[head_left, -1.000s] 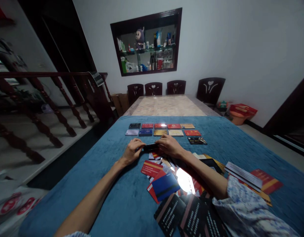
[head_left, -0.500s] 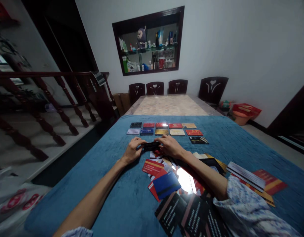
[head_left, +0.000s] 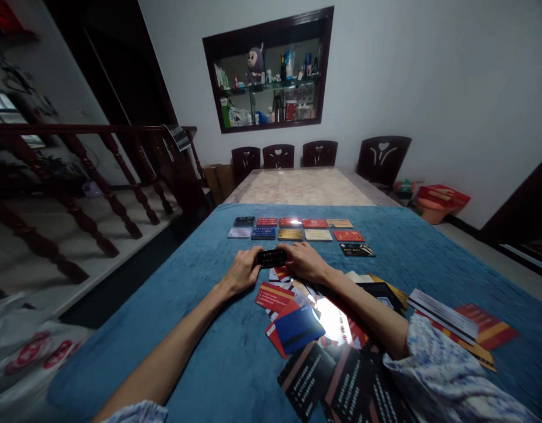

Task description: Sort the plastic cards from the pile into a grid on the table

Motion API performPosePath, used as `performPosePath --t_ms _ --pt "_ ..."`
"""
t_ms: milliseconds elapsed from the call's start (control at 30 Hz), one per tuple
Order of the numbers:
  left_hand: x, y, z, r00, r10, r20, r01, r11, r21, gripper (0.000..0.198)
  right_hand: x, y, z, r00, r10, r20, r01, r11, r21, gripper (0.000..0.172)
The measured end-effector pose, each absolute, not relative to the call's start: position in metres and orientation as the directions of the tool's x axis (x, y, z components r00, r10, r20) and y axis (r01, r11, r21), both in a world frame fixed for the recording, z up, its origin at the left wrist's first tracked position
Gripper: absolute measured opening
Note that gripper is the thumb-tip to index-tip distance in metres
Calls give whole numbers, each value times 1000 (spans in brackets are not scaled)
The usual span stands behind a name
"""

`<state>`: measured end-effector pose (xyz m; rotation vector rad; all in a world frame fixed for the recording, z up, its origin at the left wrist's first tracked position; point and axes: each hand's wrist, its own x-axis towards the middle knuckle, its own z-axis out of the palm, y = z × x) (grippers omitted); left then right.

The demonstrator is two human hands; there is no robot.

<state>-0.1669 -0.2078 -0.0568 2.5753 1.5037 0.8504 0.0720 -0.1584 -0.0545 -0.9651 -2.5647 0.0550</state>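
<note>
Between my two hands is a black card (head_left: 272,258), perhaps a small stack, with its lettered face tilted up toward me. My left hand (head_left: 243,271) pinches its left end, and my right hand (head_left: 305,261) grips its right end. Just beyond lie two rows of cards, among them a blue card (head_left: 263,234), a gold card (head_left: 290,235) and a red card (head_left: 315,224). A black patterned card (head_left: 357,250) lies right of my right hand. Under and in front of my right forearm spreads a loose pile with another blue card (head_left: 299,329) and large black cards (head_left: 306,376).
A blue cloth (head_left: 187,352) covers the near part of the table, with the bare marbled tabletop (head_left: 297,187) beyond. More loose cards (head_left: 444,315) lie at the right. Dark chairs (head_left: 278,157) stand at the far end, a wooden railing (head_left: 72,170) at left.
The black card between my hands has tipped up, so more of its lettered face shows. Both hands stay at its ends. The whole view has shifted slightly.
</note>
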Motion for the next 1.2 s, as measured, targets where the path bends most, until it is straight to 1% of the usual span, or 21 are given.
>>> performPosePath --t_ms 167,267,500,767,967,1100,1200 --pt "-165 -208 -57 323 846 424 785 -490 379 44 71 -156 -58 -673 648 357 640 752 -159 55" --pt "-165 -207 -58 319 852 416 776 -487 402 47 71 -156 -57 -672 652 351 653 745 -135 56" --pt "-166 -207 -57 304 871 386 810 -449 376 49 73 -159 -50 -688 650 322 665 743 -78 59" --pt "-165 -207 -54 310 882 355 834 -432 345 54 73 -156 -54 -684 642 346 670 741 -50 56" --pt "-164 -209 -51 327 889 322 843 -428 327 52 75 -156 -49 -696 627 351 663 749 -24 53" --pt "-165 -207 -48 341 887 311 847 -434 308 49 75 -156 -47 -694 622 363 663 749 -16 55" --pt "-166 -206 -45 356 882 309 853 -442 277 47 74 -156 -46 -689 636 347 676 737 -8 55"
